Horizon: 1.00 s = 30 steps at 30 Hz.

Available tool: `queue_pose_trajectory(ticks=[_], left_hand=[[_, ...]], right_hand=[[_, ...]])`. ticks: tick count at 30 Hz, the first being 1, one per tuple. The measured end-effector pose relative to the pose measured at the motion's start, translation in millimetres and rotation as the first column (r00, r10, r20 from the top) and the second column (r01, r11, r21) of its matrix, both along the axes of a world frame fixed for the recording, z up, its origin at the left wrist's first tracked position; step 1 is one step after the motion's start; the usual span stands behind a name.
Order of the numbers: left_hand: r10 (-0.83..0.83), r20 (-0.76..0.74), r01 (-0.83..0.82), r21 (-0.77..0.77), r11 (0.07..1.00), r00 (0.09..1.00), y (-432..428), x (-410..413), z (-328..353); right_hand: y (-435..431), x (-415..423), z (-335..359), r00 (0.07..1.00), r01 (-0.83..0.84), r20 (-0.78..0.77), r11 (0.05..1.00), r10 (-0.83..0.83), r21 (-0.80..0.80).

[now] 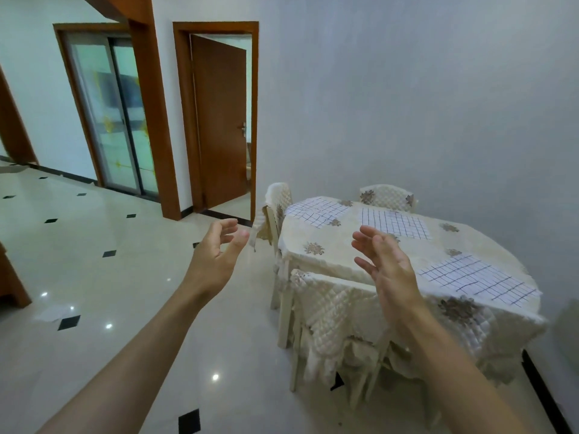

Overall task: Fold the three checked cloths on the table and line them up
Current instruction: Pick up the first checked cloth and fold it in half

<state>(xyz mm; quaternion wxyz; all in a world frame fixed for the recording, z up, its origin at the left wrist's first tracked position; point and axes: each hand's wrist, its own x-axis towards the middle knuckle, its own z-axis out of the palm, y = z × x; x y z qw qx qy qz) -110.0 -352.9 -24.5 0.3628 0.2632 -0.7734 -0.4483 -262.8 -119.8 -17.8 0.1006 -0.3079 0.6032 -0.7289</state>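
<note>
Three white cloths with dark checks lie flat and unfolded on the table (341, 260), which wears a cream flowered cover. One checked cloth (316, 210) sits at the far left corner, a second checked cloth (395, 223) near the far middle, and a third checked cloth (477, 278) at the near right edge. My left hand (216, 255) is raised in the air over the floor, left of the table, fingers loosely spread and holding nothing. My right hand (387, 264) is raised in front of the table's near edge, fingers straight, touching nothing.
Chairs with quilted cream covers stand around the table: a near chair (329, 321), one at the left end (277, 198), one at the far side (388, 197). Glossy tiled floor (94, 261) spreads to the left. An open brown door (219, 120) is behind.
</note>
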Motion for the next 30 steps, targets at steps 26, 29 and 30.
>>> queue_pose_trajectory(ticks=[26, 29, 30], left_hand=[[-0.091, 0.063, 0.087, 0.070, 0.994, 0.994, -311, -220, -47], [-0.116, 0.065, 0.110, 0.083, 0.990, 0.991, -341, -243, -52], [-0.121, 0.063, 0.115, 0.090, 0.989, 0.991, -353, -251, -54]], right_hand=[[-312, -220, -60, 0.987, 0.135, 0.082, 0.990, -0.137, 0.036], [-340, -244, -65, 0.985, 0.152, 0.078, 0.987, -0.156, 0.051], [-351, -252, -66, 0.984, 0.158, 0.075, 0.986, -0.163, 0.059]])
